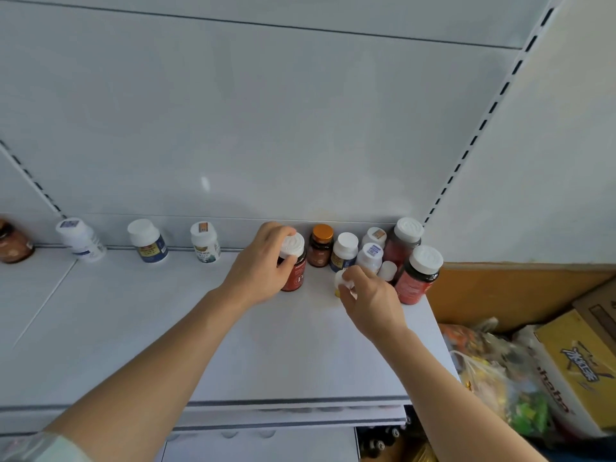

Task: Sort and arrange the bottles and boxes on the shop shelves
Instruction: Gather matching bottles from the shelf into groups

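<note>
Bottles [346, 251], round with smooth caps, stand on the white shelf [300, 355]. Left hand [263, 265] fingers grip a red bottle [293, 261]; right hand [373, 298] fingers pinch a small white bottle [340, 282].

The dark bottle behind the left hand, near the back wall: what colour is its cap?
Orange cap, seen in the head view.

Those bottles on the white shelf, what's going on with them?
A person is sorting them. The left hand grips a red-labelled bottle by its white cap, while the right hand holds a small white-capped bottle beside the cluster at the shelf's right end. Three more bottles stand spaced along the back.
</note>
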